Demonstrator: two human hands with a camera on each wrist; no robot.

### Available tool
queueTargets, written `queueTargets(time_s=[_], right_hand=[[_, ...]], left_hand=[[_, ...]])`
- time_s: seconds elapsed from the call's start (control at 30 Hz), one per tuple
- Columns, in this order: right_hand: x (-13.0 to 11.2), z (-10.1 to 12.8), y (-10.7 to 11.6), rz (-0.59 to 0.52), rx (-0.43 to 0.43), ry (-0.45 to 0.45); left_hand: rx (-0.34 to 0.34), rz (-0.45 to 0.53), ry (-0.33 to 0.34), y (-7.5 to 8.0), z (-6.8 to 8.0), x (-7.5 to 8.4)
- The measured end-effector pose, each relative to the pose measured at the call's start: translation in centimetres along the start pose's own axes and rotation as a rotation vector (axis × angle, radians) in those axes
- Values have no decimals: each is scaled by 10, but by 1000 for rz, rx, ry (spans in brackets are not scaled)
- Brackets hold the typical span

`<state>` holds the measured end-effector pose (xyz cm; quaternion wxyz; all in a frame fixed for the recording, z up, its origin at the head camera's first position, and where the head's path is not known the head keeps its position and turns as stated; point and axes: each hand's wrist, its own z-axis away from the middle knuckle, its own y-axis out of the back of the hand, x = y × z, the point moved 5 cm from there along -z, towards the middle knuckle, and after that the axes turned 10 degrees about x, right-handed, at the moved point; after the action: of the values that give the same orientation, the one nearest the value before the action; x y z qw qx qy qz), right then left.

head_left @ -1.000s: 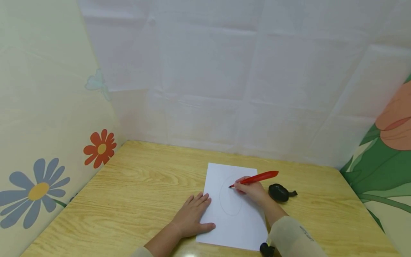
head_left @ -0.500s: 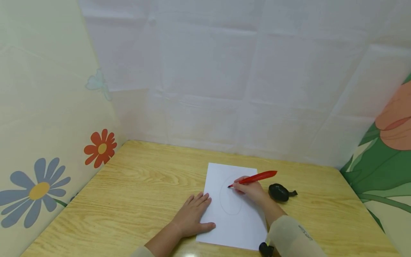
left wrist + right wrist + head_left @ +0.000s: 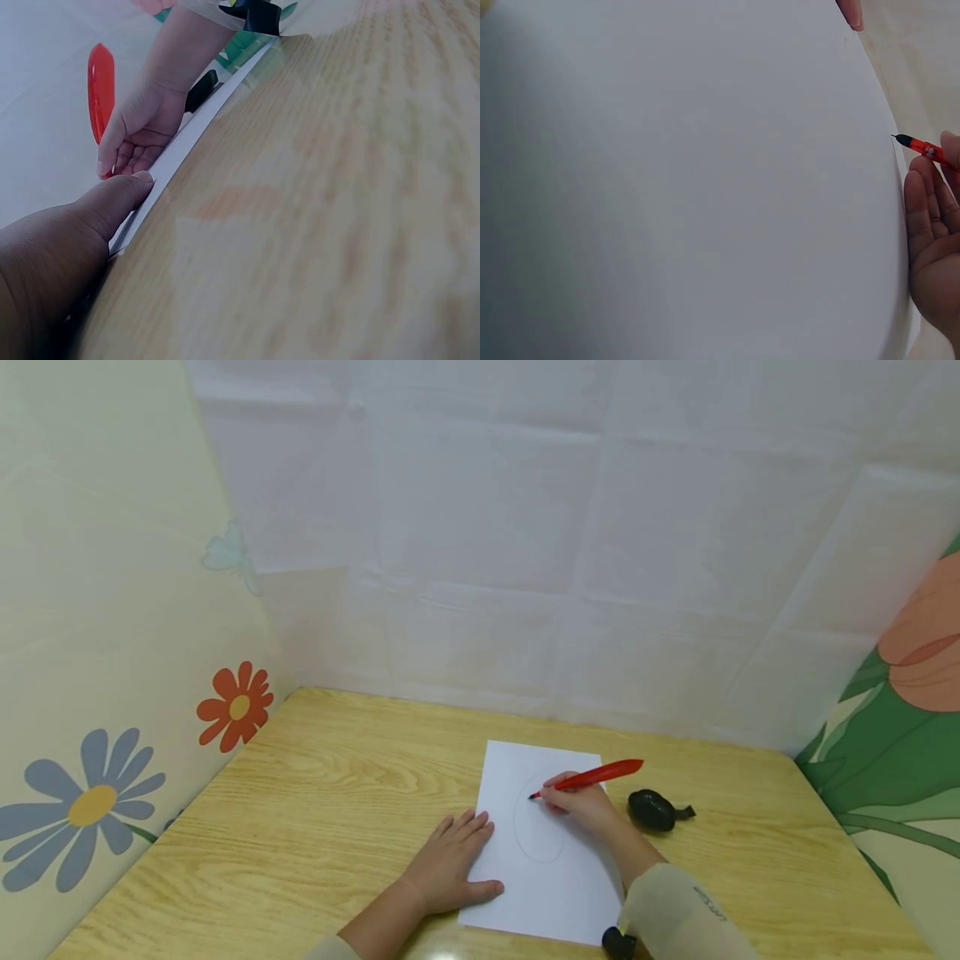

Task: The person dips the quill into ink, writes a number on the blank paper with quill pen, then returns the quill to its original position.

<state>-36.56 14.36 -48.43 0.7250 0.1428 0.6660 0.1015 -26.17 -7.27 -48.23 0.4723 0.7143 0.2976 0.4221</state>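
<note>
- Red pen (image 3: 592, 776) pinched in right hand (image 3: 581, 806), tip on paper (image 3: 547, 893) atop the surface (image 3: 315, 810).
- Left hand (image 3: 450, 864) flat, pressing paper's edge.
- Pen tip shifted slightly left since earlier.

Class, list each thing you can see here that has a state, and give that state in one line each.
Sheet of paper: flat on the table, faint oval drawn on it.
Red pen: tilted, tip at the paper.
Right hand: grips the pen.
Left hand: flat, pressing the paper's left edge.
Black object: lying on the table, untouched.
</note>
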Motion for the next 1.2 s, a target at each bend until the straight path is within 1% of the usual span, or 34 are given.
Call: queueTargets(time_s=[0.17,0.4,0.97,1.2], right_hand=[[0,1,-1,0,5,-2],[-1,1,-3,-21,-1,41],[-3,3,-6,4,-2,7],[-3,4,-9,-32,-31,37]], left_hand=[[-1,-2,1,0,0,0],[10,-4,-2,1,1,1],[-9,1,10,-1,-1,0],[-4,-10,6,-2,-1,-1]])
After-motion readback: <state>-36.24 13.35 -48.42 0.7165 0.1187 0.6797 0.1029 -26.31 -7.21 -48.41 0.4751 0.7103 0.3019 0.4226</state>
